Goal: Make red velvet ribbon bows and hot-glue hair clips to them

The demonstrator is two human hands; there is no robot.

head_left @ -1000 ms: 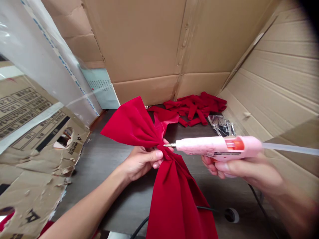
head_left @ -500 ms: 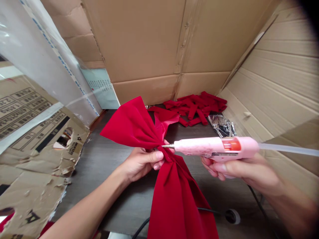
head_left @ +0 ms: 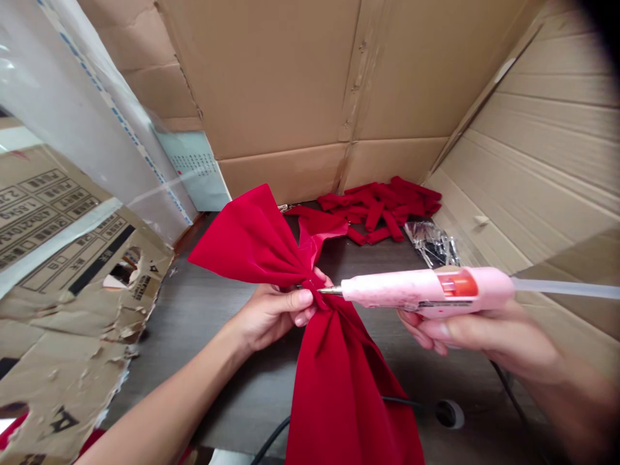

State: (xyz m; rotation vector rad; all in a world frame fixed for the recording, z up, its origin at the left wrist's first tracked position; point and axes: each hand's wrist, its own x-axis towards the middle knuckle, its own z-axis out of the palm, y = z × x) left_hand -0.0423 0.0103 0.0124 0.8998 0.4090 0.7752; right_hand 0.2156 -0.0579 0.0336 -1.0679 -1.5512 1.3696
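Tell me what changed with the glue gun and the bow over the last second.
The pink glue gun in the right hand moved left; its nozzle now meets the pinched centre of the red bow. The bow's upper loop shifted slightly left. No grip changed: the left hand still pinches the bow; the red strips lie as before.

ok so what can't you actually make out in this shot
All in the head view:
The pinched middle of the red bow is covered by the left hand and the nozzle of the glue gun, so any glue there is unseen.
The gun's trigger is hidden under the right hand.
The bow's lower end is cut off by the bottom edge.
The glue stick is cut off by the right edge.
The shiny packet has contents too small and glary to tell.
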